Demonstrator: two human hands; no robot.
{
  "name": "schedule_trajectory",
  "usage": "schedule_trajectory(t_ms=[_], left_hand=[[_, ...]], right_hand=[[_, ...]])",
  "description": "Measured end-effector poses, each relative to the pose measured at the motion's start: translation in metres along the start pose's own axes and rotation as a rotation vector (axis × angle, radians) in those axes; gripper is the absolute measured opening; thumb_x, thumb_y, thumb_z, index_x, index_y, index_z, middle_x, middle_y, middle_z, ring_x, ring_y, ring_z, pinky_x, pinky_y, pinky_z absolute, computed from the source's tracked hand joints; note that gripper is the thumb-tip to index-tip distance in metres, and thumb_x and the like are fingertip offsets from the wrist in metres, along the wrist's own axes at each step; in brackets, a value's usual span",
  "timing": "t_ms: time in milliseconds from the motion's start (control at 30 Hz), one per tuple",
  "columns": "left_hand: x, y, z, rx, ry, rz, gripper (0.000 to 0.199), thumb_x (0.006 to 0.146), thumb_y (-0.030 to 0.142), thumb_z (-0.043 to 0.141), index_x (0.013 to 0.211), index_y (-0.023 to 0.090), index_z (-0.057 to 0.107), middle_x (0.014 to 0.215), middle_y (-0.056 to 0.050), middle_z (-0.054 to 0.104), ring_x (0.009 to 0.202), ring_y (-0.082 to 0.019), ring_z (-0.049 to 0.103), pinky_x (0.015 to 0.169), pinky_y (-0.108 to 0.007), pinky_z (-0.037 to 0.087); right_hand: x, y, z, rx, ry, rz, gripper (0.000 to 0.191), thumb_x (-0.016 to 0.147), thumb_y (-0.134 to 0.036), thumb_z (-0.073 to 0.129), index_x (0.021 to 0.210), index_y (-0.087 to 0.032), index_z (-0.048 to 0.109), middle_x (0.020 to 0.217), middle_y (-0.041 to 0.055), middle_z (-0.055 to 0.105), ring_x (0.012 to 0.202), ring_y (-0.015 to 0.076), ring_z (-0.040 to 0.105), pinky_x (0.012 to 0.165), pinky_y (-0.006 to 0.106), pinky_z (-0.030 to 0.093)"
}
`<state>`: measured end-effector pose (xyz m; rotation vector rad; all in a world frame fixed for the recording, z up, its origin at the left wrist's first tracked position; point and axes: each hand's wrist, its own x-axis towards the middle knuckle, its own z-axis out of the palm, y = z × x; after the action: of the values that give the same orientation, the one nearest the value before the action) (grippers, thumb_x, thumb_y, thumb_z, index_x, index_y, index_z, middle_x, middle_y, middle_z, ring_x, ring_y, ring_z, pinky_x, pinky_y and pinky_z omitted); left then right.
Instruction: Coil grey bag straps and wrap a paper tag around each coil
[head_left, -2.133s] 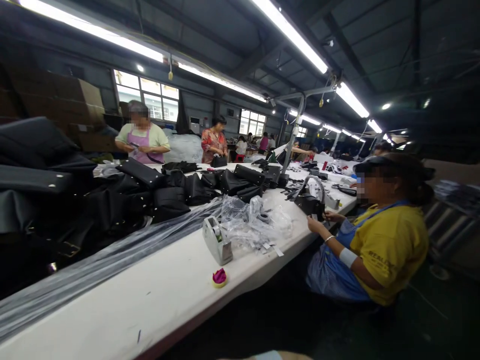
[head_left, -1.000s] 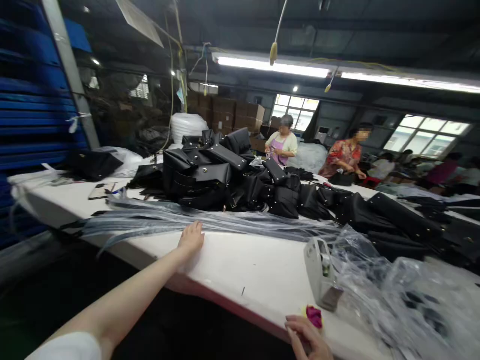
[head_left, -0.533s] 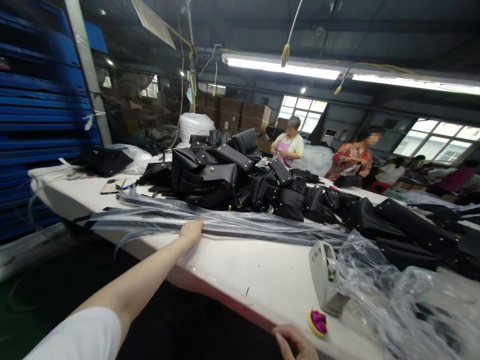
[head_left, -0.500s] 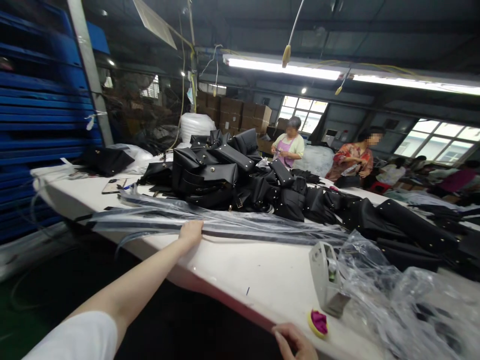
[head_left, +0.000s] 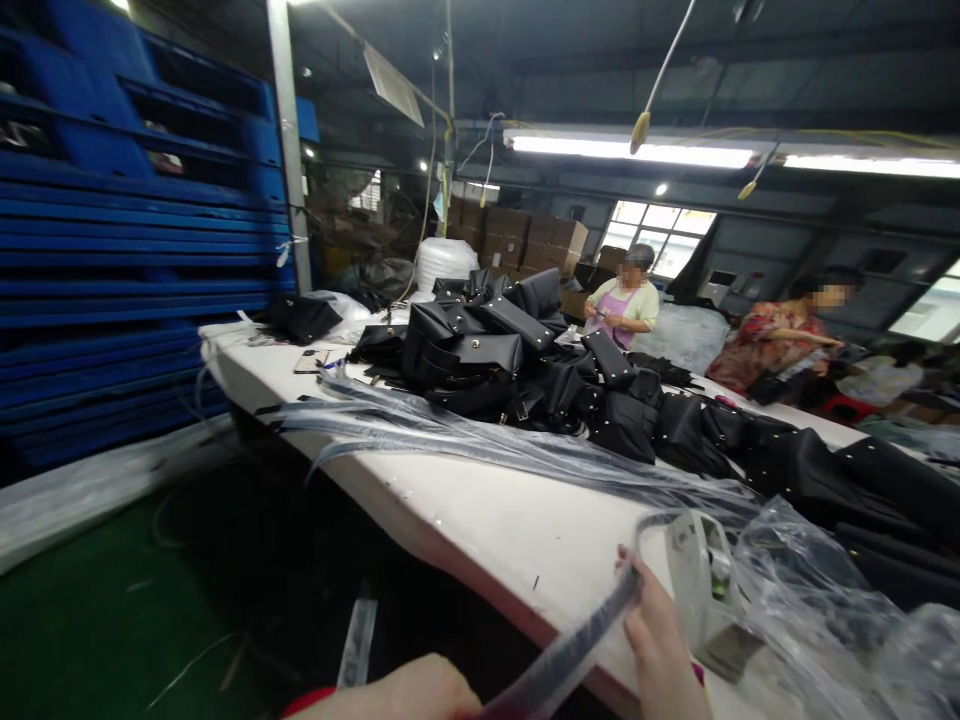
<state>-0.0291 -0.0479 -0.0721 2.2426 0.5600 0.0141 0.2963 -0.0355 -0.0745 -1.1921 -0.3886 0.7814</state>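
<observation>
A long dark strap in clear plastic wrap (head_left: 574, 640) slants from the table edge to the bottom of the view. My right hand (head_left: 652, 620) grips it near the white tape dispenser (head_left: 694, 570). Beyond that hand, the strap curves back over the table. At the bottom edge, my left hand (head_left: 435, 685) is closed where the strap's lower part meets it; its fingers are mostly cut off. Beside my left forearm, a plastic-wrapped strip end (head_left: 357, 640) sticks up. More wrapped straps (head_left: 450, 430) lie in a bundle along the table.
Black leather bags (head_left: 480, 350) are heaped on the white table (head_left: 465, 490). Crumpled clear plastic (head_left: 817, 580) lies at the right. Blue pallets (head_left: 142, 250) are stacked at the left. Two people stand across the table. A red object (head_left: 306, 702) shows at the bottom.
My left hand has left the strap bundle and come down toward me. One strap now stretches between my hands, gripped by my right hand. The view has turned left.
</observation>
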Motion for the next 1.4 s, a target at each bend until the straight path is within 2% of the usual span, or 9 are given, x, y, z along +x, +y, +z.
schedule_trajectory(t_ms=[100, 167, 300, 367, 533, 700, 867, 1133, 1400], left_hand=[[-0.002, -0.017, -0.015, 0.006, 0.248, -0.177, 0.039, 0.070, 0.021, 0.063, 0.109, 0.023, 0.066, 0.116, -0.011, 0.067, 0.111, -0.035, 0.058, 0.100, -0.047, 0.040], [-0.002, -0.016, -0.037, -0.278, 0.408, -0.214, 0.063, 0.071, 0.035, 0.065, 0.130, 0.019, 0.051, 0.137, -0.017, 0.052, 0.127, -0.034, 0.045, 0.110, -0.049, 0.028], [0.002, 0.013, -0.077, -1.145, 0.290, 0.044, 0.074, 0.081, 0.065, 0.045, 0.129, 0.009, 0.049, 0.123, -0.019, 0.061, 0.117, -0.031, 0.056, 0.106, -0.047, 0.035], [0.004, 0.025, -0.086, -1.400, 0.336, 0.057, 0.066, 0.082, 0.062, 0.051, 0.120, 0.008, 0.055, 0.104, -0.016, 0.069, 0.097, -0.026, 0.065, 0.095, -0.040, 0.044], [0.005, 0.019, -0.072, -1.244, 0.803, -0.130, 0.039, 0.081, 0.051, 0.062, 0.091, 0.014, 0.059, 0.063, -0.001, 0.065, 0.051, -0.012, 0.057, 0.055, -0.023, 0.044], [0.003, 0.019, -0.011, -1.043, 0.388, -0.144, 0.049, 0.084, 0.063, 0.047, 0.086, 0.015, 0.057, 0.062, -0.005, 0.067, 0.053, -0.016, 0.061, 0.054, -0.026, 0.043], [0.000, 0.020, 0.024, -0.608, 0.154, -0.062, 0.025, 0.085, 0.039, 0.052, 0.087, 0.019, 0.066, 0.093, -0.006, 0.071, 0.086, -0.022, 0.063, 0.082, -0.033, 0.046], [-0.013, -0.043, -0.059, -0.952, 0.568, -0.415, 0.061, 0.084, 0.063, 0.035, 0.103, 0.013, 0.063, 0.102, -0.013, 0.068, 0.089, -0.023, 0.063, 0.079, -0.036, 0.048], [-0.034, -0.011, -0.089, -0.293, 0.327, -0.250, 0.044, 0.082, 0.057, 0.051, 0.085, 0.019, 0.073, 0.082, -0.002, 0.072, 0.075, -0.021, 0.062, 0.065, -0.026, 0.046]], right_hand=[[-0.017, -0.018, 0.019, 0.024, -0.057, -0.054, 0.044, 0.061, -0.032, 0.079, 0.099, -0.020, 0.060, 0.067, -0.0032, 0.058, 0.048, 0.0080, 0.049, 0.041, 0.017, 0.042], [-0.057, -0.020, 0.039, -0.063, -0.316, -0.026, 0.047, 0.072, -0.036, 0.073, 0.114, -0.022, 0.056, 0.071, -0.0027, 0.060, 0.050, 0.0080, 0.049, 0.044, 0.018, 0.041], [-0.150, 0.012, 0.068, -0.472, -1.087, 0.104, 0.022, 0.083, -0.034, 0.057, 0.098, -0.019, 0.065, 0.072, 0.0016, 0.066, 0.061, 0.0146, 0.058, 0.059, 0.024, 0.046], [-0.176, 0.033, 0.070, -0.674, -1.266, 0.136, 0.015, 0.079, -0.027, 0.057, 0.085, -0.020, 0.068, 0.073, 0.0010, 0.067, 0.067, 0.0169, 0.061, 0.063, 0.025, 0.046], [-0.170, 0.044, 0.064, -0.604, -1.221, 0.200, 0.028, 0.069, -0.026, 0.062, 0.096, -0.020, 0.069, 0.086, 0.0023, 0.069, 0.086, 0.0238, 0.063, 0.077, 0.031, 0.048], [-0.145, 0.015, 0.086, -0.183, -0.951, 0.212, 0.046, 0.083, -0.044, 0.056, 0.121, -0.018, 0.057, 0.113, 0.0093, 0.064, 0.099, 0.0228, 0.060, 0.084, 0.035, 0.047], [-0.144, 0.024, 0.092, -0.213, -0.886, 0.373, 0.056, 0.085, -0.061, 0.050, 0.110, -0.012, 0.058, 0.049, -0.0043, 0.053, 0.040, 0.0091, 0.043, 0.042, 0.019, 0.034], [-0.134, -0.001, 0.056, -0.564, -1.174, 0.285, 0.047, 0.087, -0.057, 0.051, 0.085, -0.013, 0.066, 0.043, -0.0069, 0.043, 0.035, 0.0057, 0.035, 0.038, 0.018, 0.023], [-0.130, -0.008, 0.048, -0.771, -1.192, 0.277, 0.038, 0.084, -0.050, 0.057, 0.090, -0.014, 0.071, 0.050, -0.0051, 0.050, 0.042, 0.0063, 0.043, 0.041, 0.016, 0.032]])
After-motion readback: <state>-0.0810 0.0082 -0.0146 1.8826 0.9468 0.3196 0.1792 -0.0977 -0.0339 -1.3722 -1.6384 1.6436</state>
